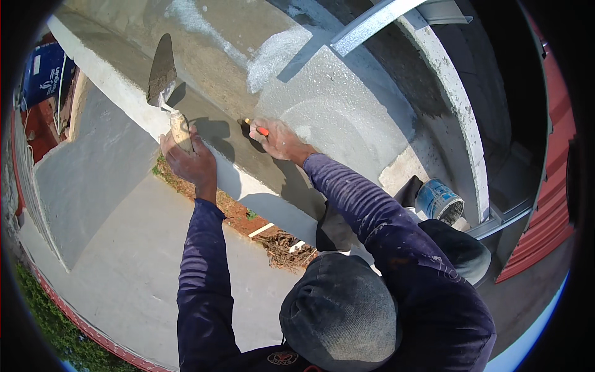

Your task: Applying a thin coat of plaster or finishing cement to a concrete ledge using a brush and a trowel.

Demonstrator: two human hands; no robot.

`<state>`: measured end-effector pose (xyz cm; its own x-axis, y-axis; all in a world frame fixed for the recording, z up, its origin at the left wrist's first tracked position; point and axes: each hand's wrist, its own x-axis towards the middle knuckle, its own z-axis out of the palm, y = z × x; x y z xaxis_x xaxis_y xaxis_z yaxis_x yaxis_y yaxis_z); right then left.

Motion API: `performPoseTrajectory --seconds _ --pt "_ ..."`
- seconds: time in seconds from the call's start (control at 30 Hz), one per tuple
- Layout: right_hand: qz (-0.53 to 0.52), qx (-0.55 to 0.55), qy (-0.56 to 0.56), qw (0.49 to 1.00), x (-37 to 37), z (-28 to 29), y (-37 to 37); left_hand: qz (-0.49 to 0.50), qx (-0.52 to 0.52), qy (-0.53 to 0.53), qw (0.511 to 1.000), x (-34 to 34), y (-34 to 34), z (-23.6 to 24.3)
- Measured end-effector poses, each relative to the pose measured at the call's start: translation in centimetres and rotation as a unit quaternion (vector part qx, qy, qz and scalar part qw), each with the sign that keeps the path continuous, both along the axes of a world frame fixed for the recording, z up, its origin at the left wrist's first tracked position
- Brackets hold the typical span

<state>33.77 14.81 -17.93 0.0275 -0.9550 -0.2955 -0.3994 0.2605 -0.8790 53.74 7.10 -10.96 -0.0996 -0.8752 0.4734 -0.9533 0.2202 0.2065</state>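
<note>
My left hand [189, 160] is closed round the wooden handle of a pointed trowel [162, 73], its blade standing up over the ledge's pale edge. To the right, my right hand [277, 139] grips a small tool with an orange-and-yellow handle [262, 131] low against the grey ledge [291, 186]. The tool's working end lies in dark shadow, so its kind is unclear. Beside this hand, a wet grey cement surface [334, 105] shows curved sweep marks and whitish patches.
A blue-and-white bucket [440, 201] with grey stuff inside stands near my feet at right. A metal channel [378, 25] juts in at the top. A curved concrete rim [455, 105] bounds the right. Bare soil [248, 217] shows below the ledge; a blue container [46, 74] sits far left.
</note>
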Motion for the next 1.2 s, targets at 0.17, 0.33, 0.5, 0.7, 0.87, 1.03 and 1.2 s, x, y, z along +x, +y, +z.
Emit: performPoseTrajectory --seconds 0.17,0.33,0.5,0.7,0.87,1.03,1.2 --pt "-0.334 0.028 -0.162 0.928 -9.7 -3.7 -5.2 0.002 0.014 0.016 1.000 -0.6 0.0 0.1" --pt "-0.551 -0.020 -0.106 0.827 -22.1 -4.3 3.5 0.004 0.017 0.011 1.000 -0.9 0.0 -0.1" --pt "-0.664 0.053 0.079 0.742 -30.6 -5.3 19.2 -0.007 0.008 0.020 1.000 -0.9 -0.5 0.6" --pt "-0.555 0.161 0.350 0.737 -24.7 -6.4 7.5 -0.009 0.021 0.038 0.999 -1.5 -0.3 0.2" --pt "-0.413 -0.142 0.215 0.873 -11.1 -7.2 -6.1 -0.009 0.017 0.032 0.999 -1.5 -0.5 0.1" --pt "0.051 -0.150 0.238 0.958 -4.8 -4.5 -6.4 -0.013 0.002 0.034 0.999 -1.0 -0.3 0.2" --pt "0.255 -0.017 -0.022 0.966 -7.0 -1.0 -1.7 -0.003 0.003 0.028 1.000 -0.5 -0.3 0.2"
